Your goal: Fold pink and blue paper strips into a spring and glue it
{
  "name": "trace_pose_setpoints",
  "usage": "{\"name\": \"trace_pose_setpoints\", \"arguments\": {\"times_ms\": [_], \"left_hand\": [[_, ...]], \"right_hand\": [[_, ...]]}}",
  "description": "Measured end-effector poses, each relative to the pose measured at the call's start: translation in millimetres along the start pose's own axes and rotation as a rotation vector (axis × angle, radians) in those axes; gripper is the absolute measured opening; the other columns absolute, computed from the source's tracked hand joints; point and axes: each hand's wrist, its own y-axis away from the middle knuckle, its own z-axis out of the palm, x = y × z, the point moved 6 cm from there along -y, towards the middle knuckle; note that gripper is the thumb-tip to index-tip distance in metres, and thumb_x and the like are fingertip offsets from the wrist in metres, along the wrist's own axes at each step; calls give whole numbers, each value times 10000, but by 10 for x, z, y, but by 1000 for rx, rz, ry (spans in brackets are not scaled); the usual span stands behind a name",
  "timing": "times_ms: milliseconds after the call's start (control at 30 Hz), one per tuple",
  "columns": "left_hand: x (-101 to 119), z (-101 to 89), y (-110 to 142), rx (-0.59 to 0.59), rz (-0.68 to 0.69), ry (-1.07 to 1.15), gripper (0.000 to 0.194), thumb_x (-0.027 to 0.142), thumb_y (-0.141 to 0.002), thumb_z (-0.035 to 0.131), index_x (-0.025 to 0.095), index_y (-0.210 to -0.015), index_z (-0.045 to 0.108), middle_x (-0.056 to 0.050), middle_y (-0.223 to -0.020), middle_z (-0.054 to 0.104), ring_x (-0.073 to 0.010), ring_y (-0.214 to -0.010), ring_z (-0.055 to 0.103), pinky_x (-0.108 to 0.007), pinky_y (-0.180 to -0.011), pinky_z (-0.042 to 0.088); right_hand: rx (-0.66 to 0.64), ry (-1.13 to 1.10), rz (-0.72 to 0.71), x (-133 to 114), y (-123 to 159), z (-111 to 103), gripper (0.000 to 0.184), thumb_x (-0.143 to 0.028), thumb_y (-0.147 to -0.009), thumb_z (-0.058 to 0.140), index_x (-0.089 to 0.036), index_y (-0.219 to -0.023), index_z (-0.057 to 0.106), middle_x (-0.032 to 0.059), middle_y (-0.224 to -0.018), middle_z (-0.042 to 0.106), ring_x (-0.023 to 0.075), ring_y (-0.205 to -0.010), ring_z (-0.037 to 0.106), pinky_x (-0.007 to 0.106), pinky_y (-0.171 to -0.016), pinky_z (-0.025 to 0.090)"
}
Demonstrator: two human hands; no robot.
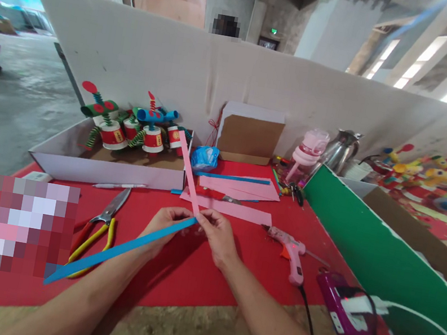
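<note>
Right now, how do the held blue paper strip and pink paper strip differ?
The blue paper strip slants left, toward the person; the pink paper strip points away. The blue strip looks longer than the pink one. Both are narrow and meet at the fingers.

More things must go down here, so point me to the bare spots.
Bare red tabletop shows between the right hand and the glue gun, and between the shears and the left hand. Behind the hands it is crowded with pink sheets and a blue packet; at right front, cables sprawl.
</note>
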Motion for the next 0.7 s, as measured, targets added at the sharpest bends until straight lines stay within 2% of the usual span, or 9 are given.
{"name": "trace_pose_setpoints", "arguments": {"times_ms": [167,333,433,700], "left_hand": [[-21,-18,-13,4,7,-18,194,328,-580,730,146,-611,671,-21,-538,611,-102,-486,480,-226,-499,366],[42,50,33,-5,58,11,203,312,-609,738,146,-690,656,-21,-601,621,-120,-550,534,-240,-550,432],[77,96,65,5,64,11,255,319,-591,764,161,-734,623,-4,-668,624,-121,-590,557,-239,-569,456],[15,-26,20,116,43,49,295,374,-570,766,167,-648,572,37,-567,559,-97,-519,512,-221,-516,442]], "right_hand": [[-5,-35,34,14,-1,-7,213,-387,-653,713,-185,-702,668,-32,-568,587,102,-526,515,242,-574,422],[66,-288,85,82,-64,-62,286,-404,-556,783,-185,-678,646,-34,-586,596,103,-557,544,261,-618,491],[114,-354,91,90,-75,-79,324,-408,-521,806,-184,-679,633,-36,-604,598,103,-562,556,269,-611,521],[-101,-359,141,48,-7,69,336,-351,-529,821,-156,-725,630,-13,-669,658,144,-629,645,339,-721,561]]}}
